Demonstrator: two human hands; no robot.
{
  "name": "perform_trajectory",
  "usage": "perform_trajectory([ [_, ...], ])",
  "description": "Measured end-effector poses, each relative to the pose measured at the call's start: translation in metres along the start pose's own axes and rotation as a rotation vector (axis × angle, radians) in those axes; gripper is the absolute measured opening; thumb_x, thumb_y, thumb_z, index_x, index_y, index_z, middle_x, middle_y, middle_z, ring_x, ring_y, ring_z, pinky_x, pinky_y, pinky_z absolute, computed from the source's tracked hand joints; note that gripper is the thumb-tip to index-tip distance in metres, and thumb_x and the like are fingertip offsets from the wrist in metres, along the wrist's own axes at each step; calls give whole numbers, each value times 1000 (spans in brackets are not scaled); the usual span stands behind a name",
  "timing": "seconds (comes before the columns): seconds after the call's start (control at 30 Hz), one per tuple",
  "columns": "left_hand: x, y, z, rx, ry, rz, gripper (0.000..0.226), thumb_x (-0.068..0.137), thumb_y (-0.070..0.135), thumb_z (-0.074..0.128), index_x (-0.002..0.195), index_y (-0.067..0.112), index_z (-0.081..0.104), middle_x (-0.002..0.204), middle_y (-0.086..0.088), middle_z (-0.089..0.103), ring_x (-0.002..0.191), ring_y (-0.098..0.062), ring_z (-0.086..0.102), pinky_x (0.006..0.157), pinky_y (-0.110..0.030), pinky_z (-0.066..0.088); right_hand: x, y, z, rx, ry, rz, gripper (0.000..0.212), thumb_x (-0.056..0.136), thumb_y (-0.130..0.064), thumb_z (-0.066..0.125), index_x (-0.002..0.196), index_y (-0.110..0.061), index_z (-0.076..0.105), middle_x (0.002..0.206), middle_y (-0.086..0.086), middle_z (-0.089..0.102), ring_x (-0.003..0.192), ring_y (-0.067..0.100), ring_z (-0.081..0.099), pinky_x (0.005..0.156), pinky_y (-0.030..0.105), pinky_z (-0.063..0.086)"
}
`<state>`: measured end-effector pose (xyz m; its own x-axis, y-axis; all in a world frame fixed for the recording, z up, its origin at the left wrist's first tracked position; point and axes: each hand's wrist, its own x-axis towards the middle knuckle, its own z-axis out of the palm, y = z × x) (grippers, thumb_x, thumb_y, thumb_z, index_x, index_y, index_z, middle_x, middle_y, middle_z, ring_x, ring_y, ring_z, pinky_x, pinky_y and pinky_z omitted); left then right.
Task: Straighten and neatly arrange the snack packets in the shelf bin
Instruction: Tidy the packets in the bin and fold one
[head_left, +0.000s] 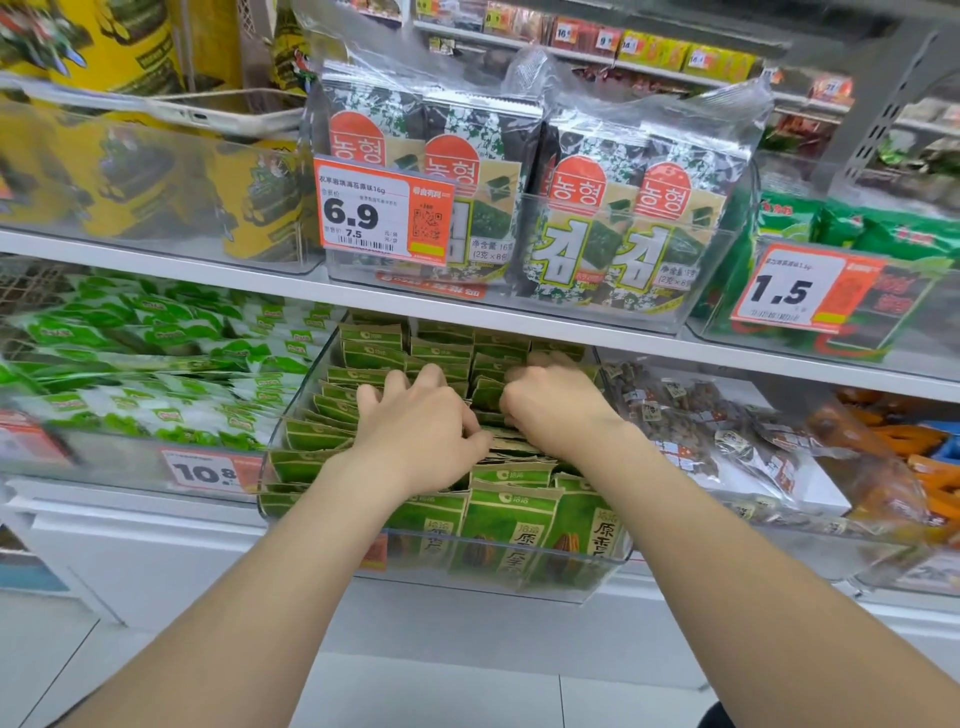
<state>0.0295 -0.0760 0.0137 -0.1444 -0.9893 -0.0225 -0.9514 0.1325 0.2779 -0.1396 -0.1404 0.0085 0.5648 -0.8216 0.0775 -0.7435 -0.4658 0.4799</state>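
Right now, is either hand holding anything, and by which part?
Both. The left hand and right hand each curl their fingers over the top edges of green packets in the middle of the clear bin. Nothing is lifted out.

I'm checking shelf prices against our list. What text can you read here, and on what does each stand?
"6.9", with "7.5" and "16g": orange price tag on the upper bin.
"농형" and "김": seaweed packs behind it.
"1.5": right price tag.
"10.8": lower-left price tag.
"原": green packets in the middle bin; the rest is cut off.
Too blurred: far shelf tags.
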Motion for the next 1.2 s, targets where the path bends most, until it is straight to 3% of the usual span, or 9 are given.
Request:
perform_trajectory([
  [0.13,-4,0,1,17,14,9,43,100,73,46,125,49,72,141,3,45,131,-32,35,103,-52,29,-16,8,10,124,78,-39,10,90,-5,68,90,-15,69,119,5,65,90,36,70,67,39,50],
  [0.23,-3,1,-2,17,17,2,48,94,78,53,124,46,73,139,2,47,131,-33,37,104,-53,29,-32,12,19,286,267,-20,9,89,-2,69,82,-7,71,131,13,67,77,41,73,64,49,60],
  [0.37,1,6,-7,115,20,14,50,90,78,59,121,43,75,138,0,52,135,-36,40,108,-59,30,-32,11,23,329,490,32,5,84,1,77,85,-3,75,115,16,74,79,39,73,66,47,62],
  [0.43,3,10,-8,204,37,32,45,93,72,61,122,41,74,138,-2,54,136,-37,43,108,-59,33,-28,10,25,304,486,35,23,76,5,83,94,-6,75,107,14,75,83,37,73,68,46,62],
  [0.53,10,14,-7,343,51,78,40,98,62,62,125,35,73,139,-6,54,131,-39,50,103,-58,37,-26,12,30,308,414,80,41,74,7,84,107,-12,68,98,8,73,74,35,70,57,43,58],
  [0.73,25,18,-5,351,124,149,37,92,51,66,118,28,76,105,-1,50,102,-32,63,78,-43,44,-23,12,31,324,406,183,37,81,5,79,108,-14,63,91,7,71,73,35,69,58,39,50],
  [0.8,29,21,-3,411,84,106,44,91,53,71,127,28,72,129,-8,56,116,-36,62,89,-48,48,-22,10,32,355,394,214,34,83,5,76,110,-13,62,92,9,71,76,37,69,60,40,50],
  [0.9,33,28,5,559,45,55,46,95,48,71,135,28,66,163,-12,36,140,-41,44,109,-57,38,-21,8,31,393,383,235,32,86,5,72,111,-12,62,92,10,71,79,38,70,62,43,54],
  [1.2,26,25,10,341,240,34,24,95,26,77,119,28,77,140,-4,49,129,-34,45,100,-52,38,-31,13,19,632,375,166,19,101,-4,62,116,-16,60,101,9,72,86,34,68,70,48,57],
])
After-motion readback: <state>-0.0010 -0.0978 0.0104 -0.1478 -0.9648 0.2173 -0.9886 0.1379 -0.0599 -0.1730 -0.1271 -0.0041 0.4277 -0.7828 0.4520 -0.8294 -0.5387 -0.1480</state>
